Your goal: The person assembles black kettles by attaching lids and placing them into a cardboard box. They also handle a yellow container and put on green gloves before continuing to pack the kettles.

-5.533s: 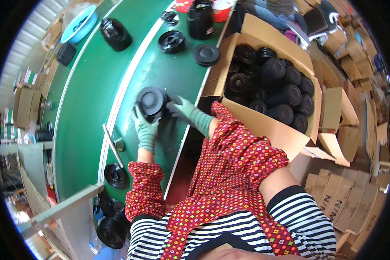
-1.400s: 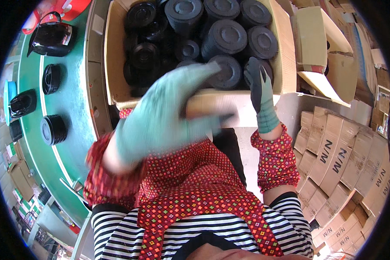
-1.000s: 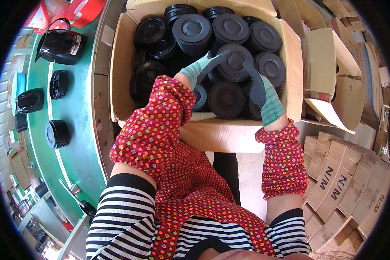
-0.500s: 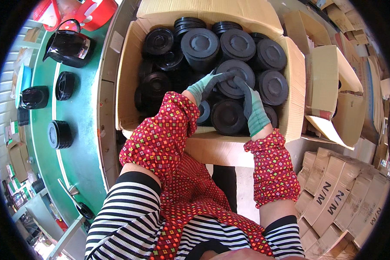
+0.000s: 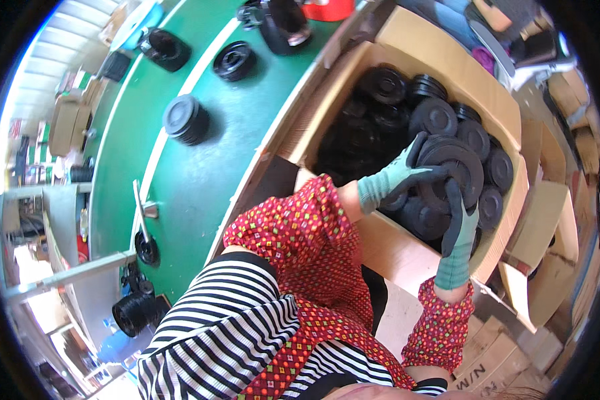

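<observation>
Left arm [image 5: 293,230] was extended forward and to the right, left grip [image 5: 401,172] was spread with digits parted, right arm [image 5: 440,327] was held forward, right grip [image 5: 457,227] was pointed ahead, both gloved, placed near each other

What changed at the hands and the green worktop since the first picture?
The green-gloved left hand and right hand have let go of the ridged black disc stack on the green worktop and moved right, into the open brown cardboard box, where they hold another round black stack. The flat black disc no longer lies beside the shiny black ring. The ring and glossy black pitcher stayed.
</observation>
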`<action>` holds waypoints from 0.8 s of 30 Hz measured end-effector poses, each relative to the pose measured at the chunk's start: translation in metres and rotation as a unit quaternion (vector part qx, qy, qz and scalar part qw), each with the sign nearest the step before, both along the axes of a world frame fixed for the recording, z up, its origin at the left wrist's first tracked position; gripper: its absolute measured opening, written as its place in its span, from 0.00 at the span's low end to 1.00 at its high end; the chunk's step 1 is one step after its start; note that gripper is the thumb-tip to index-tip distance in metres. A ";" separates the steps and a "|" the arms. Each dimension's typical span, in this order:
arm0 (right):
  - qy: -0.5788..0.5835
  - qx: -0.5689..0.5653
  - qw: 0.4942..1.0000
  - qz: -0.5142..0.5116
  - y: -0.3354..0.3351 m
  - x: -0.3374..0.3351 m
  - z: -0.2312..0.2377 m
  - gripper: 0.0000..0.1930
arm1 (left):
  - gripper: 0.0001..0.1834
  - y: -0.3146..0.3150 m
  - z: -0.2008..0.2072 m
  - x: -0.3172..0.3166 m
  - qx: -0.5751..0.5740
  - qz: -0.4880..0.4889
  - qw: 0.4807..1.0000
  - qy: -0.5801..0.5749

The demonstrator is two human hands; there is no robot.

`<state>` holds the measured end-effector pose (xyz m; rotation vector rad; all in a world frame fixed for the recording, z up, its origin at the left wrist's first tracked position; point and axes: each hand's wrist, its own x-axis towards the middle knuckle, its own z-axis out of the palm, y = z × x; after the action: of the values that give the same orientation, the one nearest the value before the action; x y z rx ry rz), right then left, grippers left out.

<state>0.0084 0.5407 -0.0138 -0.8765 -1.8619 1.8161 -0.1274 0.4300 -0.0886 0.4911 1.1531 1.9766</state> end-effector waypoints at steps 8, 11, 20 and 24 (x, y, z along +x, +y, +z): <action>0.061 -0.051 0.981 0.177 -0.157 -0.096 0.018 0.38 | 0.39 -0.212 0.088 -0.030 0.041 0.171 0.984 0.031; 0.063 -0.134 0.952 0.267 -0.221 -0.139 0.036 0.39 | 0.27 -0.276 0.091 -0.037 0.074 0.228 0.967 -0.085; -0.043 -0.153 0.930 0.333 -0.297 -0.237 -0.019 0.49 | 0.43 -0.359 0.087 -0.080 -0.132 0.295 0.910 -0.260; -0.011 -0.133 0.945 0.300 -0.289 -0.239 -0.032 0.52 | 0.42 -0.358 0.103 -0.085 -0.066 0.246 0.918 -0.303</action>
<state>-0.2310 0.2513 -0.0462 -0.4221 -2.0801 2.4686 -0.2124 0.0722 0.0148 -0.5148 1.0445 2.2075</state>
